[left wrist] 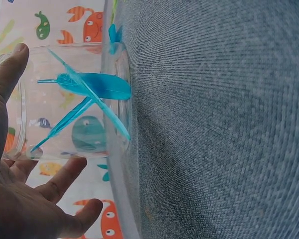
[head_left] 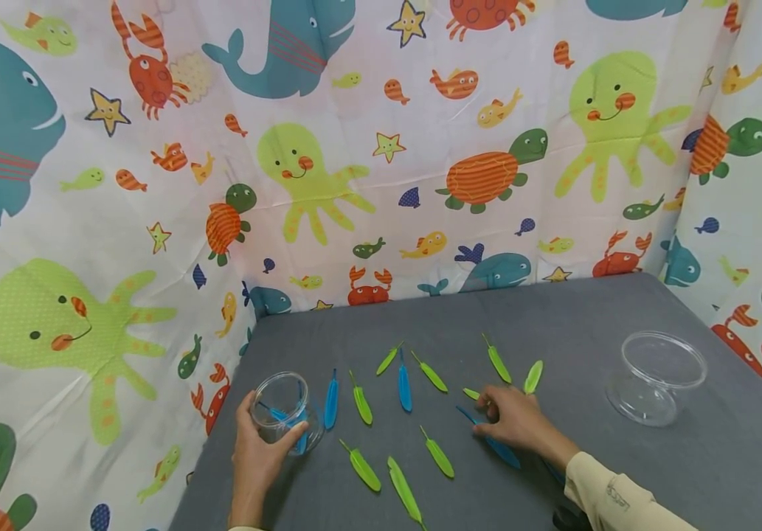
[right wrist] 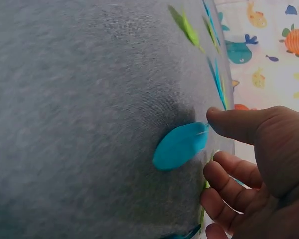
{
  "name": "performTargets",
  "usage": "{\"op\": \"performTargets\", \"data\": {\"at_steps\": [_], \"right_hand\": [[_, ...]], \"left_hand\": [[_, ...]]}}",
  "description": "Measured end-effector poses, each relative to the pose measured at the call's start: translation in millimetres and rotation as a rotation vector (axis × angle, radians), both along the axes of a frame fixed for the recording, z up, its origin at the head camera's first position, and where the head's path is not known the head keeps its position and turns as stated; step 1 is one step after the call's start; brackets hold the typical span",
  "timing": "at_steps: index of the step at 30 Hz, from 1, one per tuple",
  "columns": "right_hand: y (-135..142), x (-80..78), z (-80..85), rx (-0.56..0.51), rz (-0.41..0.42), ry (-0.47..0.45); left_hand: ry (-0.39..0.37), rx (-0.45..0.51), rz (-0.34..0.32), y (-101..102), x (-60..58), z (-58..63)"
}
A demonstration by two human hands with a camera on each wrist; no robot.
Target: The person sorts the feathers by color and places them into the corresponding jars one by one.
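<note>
My left hand (head_left: 257,450) grips a clear jar (head_left: 319,435) at the left of the table, thumb on the near side and fingers round the far side. Inside it lean several blue feathers (left wrist: 107,85), crossing one another in the left wrist view. Over at the right, my right hand (head_left: 516,419) is low over a blue feather (head_left: 503,451) lying on the cloth. In the right wrist view its thumb is right at the quill of that blue feather (right wrist: 182,147), with the other fingers bent and apart from the thumb.
Green feathers (head_left: 362,405) lie scattered over the grey table (head_left: 460,324), with blue feathers (head_left: 405,387) among them. A second clear jar (head_left: 649,398) stands at the right. Behind the table hangs a sea-animal curtain (head_left: 407,251). A dark object (head_left: 569,518) lies near the right sleeve.
</note>
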State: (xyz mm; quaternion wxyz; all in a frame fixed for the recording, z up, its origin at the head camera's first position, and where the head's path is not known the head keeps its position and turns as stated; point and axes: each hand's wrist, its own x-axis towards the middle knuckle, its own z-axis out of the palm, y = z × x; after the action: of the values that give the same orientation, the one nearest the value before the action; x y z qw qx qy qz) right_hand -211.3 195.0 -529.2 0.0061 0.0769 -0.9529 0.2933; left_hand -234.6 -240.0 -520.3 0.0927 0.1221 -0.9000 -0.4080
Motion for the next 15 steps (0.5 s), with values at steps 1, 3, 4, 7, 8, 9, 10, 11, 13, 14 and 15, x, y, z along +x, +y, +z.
{"op": "performTargets", "data": {"at_steps": [1, 3, 4, 7, 8, 9, 10, 11, 13, 14, 15], "right_hand": [[1.3, 1.4, -0.4, 0.004, 0.004, -0.01], [3.5, 4.3, -1.0, 0.009, 0.012, -0.027], [4.2, 5.7, -1.3, 0.01, 0.017, -0.03], [5.3, 8.6, -2.7, 0.019, 0.025, -0.025], [5.2, 9.3, -2.8, 0.023, 0.026, -0.021], [5.0, 9.7, -3.1, 0.026, 0.025, -0.02], [4.7, 10.1, -3.3, 0.028, 0.023, -0.021], [4.3, 10.5, -3.5, 0.03, 0.019, -0.026], [3.3, 11.1, -3.0, 0.033, 0.01, -0.04], [2.8, 11.3, -2.9, 0.032, 0.007, -0.05], [2.5, 11.5, -2.8, 0.028, 0.003, -0.059]], "left_hand": [[0.0, -0.001, 0.002, 0.1, 0.1, -0.1], [0.001, -0.003, 0.004, 0.2, 0.3, -0.3], [0.003, -0.002, 0.003, 0.2, 0.4, -0.4], [0.006, -0.003, 0.002, 0.5, 0.8, -0.1], [0.006, -0.003, 0.001, 0.4, 0.8, 0.1], [0.005, -0.002, 0.0, 0.5, 0.9, 0.4], [0.004, -0.002, 0.0, 0.5, 0.9, 0.4], [0.003, -0.002, -0.001, 0.5, 1.0, 0.5], [0.003, -0.002, -0.001, 0.5, 0.8, 0.5], [0.003, -0.002, -0.001, 0.4, 0.7, 0.3], [0.004, -0.002, -0.001, 0.4, 0.6, 0.3]]}}
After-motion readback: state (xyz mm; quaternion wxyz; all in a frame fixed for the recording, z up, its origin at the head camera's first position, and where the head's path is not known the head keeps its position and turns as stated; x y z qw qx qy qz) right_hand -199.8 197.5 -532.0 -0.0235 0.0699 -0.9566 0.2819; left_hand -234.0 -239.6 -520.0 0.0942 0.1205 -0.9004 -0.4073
